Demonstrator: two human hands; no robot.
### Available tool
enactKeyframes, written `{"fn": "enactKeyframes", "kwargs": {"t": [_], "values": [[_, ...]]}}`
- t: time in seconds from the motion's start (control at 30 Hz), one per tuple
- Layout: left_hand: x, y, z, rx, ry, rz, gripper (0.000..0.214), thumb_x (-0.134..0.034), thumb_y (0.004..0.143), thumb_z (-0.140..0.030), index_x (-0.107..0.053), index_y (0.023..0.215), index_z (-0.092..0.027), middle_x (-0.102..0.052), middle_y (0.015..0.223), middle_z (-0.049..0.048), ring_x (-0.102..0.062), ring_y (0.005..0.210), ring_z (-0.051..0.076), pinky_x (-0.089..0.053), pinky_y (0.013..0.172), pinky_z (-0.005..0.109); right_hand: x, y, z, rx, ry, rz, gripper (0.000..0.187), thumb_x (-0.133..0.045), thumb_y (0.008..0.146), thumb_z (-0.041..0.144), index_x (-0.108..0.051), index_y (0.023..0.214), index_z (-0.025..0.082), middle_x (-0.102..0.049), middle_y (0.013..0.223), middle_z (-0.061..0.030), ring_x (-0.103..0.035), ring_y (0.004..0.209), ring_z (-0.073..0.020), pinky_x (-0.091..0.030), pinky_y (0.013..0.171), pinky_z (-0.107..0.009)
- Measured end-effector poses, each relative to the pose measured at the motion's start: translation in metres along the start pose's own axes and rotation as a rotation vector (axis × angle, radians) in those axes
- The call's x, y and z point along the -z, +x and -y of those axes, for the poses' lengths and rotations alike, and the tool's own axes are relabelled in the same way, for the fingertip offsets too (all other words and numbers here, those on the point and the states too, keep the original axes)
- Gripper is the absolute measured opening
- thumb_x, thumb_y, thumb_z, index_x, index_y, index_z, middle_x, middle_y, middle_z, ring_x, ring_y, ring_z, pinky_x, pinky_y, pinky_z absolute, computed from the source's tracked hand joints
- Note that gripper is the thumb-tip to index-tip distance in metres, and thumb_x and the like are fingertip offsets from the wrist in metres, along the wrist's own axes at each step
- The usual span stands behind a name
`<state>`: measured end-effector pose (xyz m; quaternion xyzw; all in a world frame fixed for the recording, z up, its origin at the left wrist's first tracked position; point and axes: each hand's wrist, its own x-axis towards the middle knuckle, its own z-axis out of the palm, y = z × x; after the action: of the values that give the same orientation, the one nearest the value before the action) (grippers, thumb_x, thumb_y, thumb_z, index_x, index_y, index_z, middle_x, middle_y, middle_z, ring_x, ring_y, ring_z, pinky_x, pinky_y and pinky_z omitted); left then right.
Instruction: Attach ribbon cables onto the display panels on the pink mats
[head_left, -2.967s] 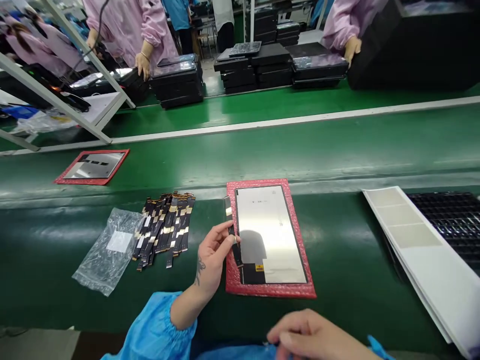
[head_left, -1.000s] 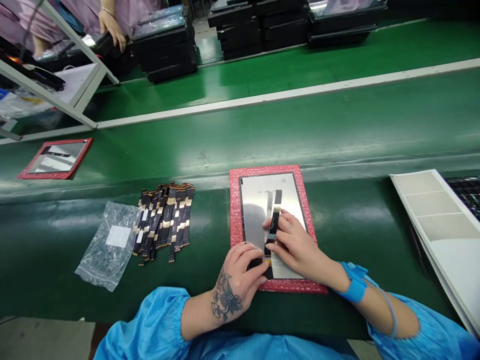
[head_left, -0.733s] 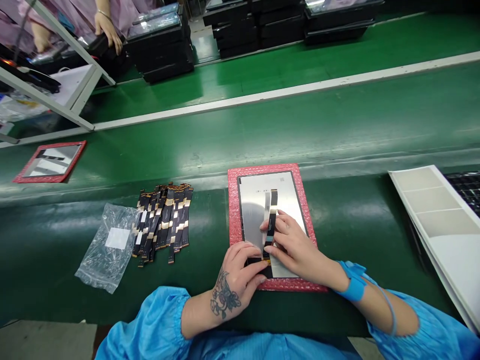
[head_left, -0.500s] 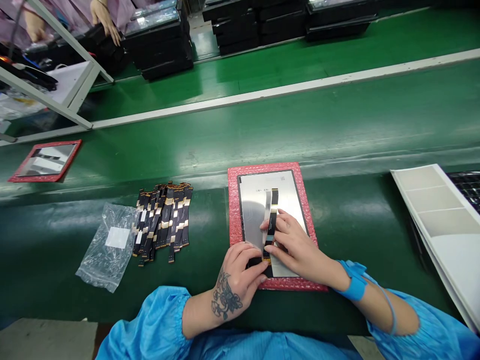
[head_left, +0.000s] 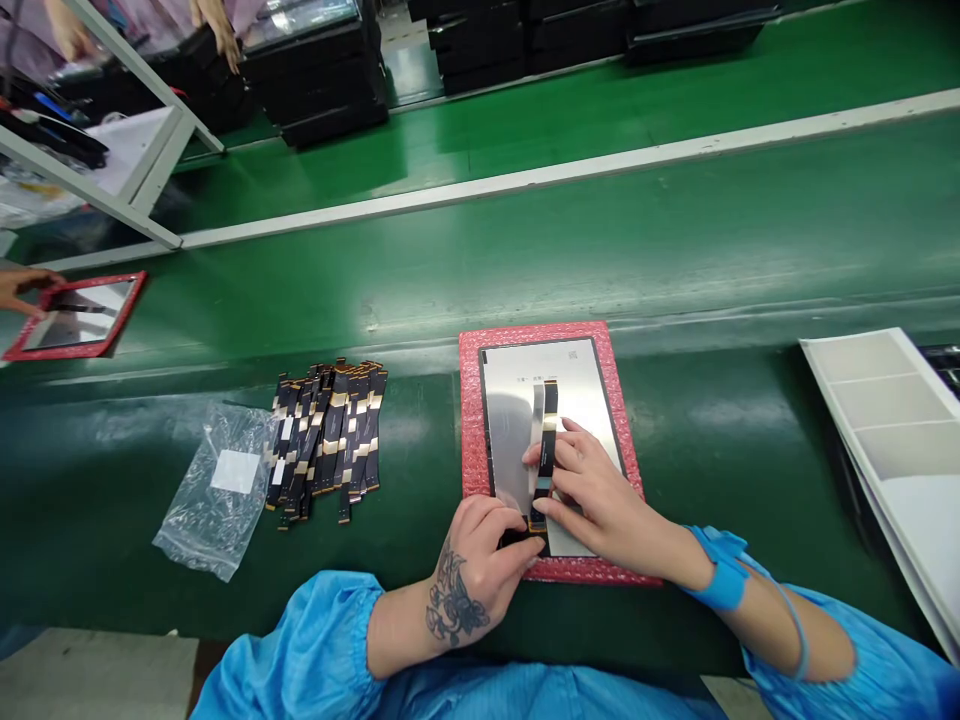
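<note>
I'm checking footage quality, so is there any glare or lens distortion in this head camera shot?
Head view: overhead light glares off the silver panel and streaks the green belt; the white belt edge bows, showing wide-angle distortion; both hands stay sharp.

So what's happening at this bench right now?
A person in blue sleeves works on a silver panel lying on a pink foam mat on the green bench. The right hand presses a black flex strip flat along the panel, while the left hand pinches at the strip's near end. A pile of spare strips and a clear bag lie to the left. On the belt at far left, another person's hand touches a second panel.
</note>
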<state>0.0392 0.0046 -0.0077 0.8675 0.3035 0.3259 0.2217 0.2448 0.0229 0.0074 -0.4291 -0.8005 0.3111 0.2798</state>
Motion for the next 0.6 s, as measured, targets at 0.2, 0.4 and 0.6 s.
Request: {"fn": "enactKeyframes", "kwargs": {"t": [0.2,0.4,0.6], "values": [[0.0006,0.0005,-0.0004,0.008,-0.006,0.006,0.013,-0.052,0.09,-0.013,-0.064,0.095,-0.016,-0.06,0.088,0.0043,-0.05,0.085,0.017,-0.041,0.076,0.031,-0.0011,0.0001,-0.0003,-0.007,-0.002,-0.006,0.019,-0.051,0.092,0.016,-0.047,0.073,0.017,-0.054,0.109,-0.0075,-0.045,0.103,-0.0253,-0.027,0.105,-0.061],[0.0011,0.0011,-0.0006,0.002,-0.008,0.019,0.015,-0.052,0.09,-0.013,-0.065,0.095,-0.016,-0.06,0.088,0.0045,-0.051,0.086,0.017,-0.041,0.077,0.032,-0.0018,0.0003,-0.0006,-0.002,-0.005,-0.018,0.02,-0.051,0.092,0.016,-0.047,0.073,0.017,-0.054,0.109,-0.0069,-0.044,0.104,-0.025,-0.026,0.105,-0.061],[0.0006,0.0002,0.0002,0.003,-0.01,0.02,0.014,-0.053,0.089,-0.012,-0.065,0.095,-0.016,-0.061,0.088,0.0045,-0.051,0.086,0.017,-0.041,0.077,0.032,-0.0016,-0.0004,-0.0007,-0.01,-0.009,-0.004,0.02,-0.051,0.092,0.016,-0.047,0.073,0.017,-0.054,0.108,-0.0074,-0.045,0.103,-0.0248,-0.029,0.103,-0.06]]}}
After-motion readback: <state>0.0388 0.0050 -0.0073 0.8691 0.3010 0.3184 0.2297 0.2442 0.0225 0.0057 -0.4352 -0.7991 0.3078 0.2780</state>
